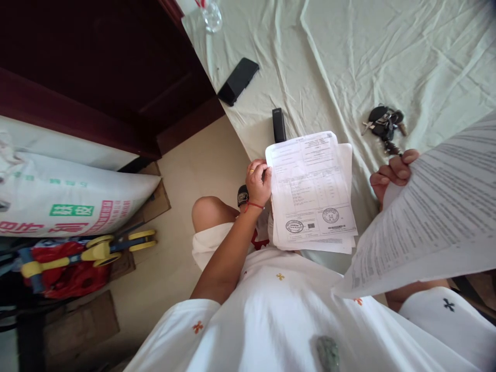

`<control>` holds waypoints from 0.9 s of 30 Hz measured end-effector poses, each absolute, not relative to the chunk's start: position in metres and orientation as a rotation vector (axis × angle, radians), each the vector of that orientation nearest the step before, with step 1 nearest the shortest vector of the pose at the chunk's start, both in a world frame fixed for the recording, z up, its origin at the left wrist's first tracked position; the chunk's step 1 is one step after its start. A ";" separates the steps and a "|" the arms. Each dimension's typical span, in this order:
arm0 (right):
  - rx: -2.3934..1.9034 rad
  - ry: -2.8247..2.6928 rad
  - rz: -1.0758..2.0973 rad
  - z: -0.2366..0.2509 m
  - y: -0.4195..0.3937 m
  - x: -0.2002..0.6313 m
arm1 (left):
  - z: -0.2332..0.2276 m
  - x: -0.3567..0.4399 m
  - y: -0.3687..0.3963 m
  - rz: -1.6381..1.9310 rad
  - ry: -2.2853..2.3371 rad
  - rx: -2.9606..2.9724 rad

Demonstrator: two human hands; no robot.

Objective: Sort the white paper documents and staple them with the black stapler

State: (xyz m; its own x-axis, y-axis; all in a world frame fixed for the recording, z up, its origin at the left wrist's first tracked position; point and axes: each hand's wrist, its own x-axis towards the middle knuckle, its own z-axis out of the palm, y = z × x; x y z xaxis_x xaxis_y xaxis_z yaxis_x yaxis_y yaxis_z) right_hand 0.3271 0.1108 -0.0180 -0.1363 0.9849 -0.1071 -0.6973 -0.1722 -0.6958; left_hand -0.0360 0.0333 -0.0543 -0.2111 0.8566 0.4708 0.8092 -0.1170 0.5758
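My left hand (258, 181) pinches the left edge of a stack of printed papers (312, 196) that rests on the edge of a bed covered by a pale green sheet (349, 62). The top page carries stamps and a barcode near its bottom. My right hand (391, 173) holds up a separate printed sheet (430, 217), lifted and tilted toward me, which hides the lower right of the bed. I wear white clothes and a red string on the left wrist.
On the sheet lie a bunch of keys (384, 126), a black phone (237, 80), a small black device (278, 125) and a clear glass (212, 15). A dark wooden cabinet (96, 62) stands at left. A printed sack (70, 196) and a yellow-handled tool (89, 253) are on the floor.
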 end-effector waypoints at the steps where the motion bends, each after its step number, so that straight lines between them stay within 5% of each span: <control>1: -0.651 -0.600 1.652 -0.018 0.111 0.327 | -0.054 -0.035 0.033 1.243 2.052 1.932; 27: -0.684 -0.574 1.672 -0.011 0.109 0.324 | -0.056 -0.034 0.032 1.288 2.047 1.928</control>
State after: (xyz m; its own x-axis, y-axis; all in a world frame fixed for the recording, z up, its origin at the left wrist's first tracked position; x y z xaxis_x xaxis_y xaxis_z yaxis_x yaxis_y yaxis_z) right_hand 0.3244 0.1093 -0.0113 -0.1476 0.9801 -0.1326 -0.6919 -0.1981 -0.6943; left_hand -0.0338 0.0318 -0.0558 -0.2222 0.8448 0.4868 0.8044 -0.1233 0.5812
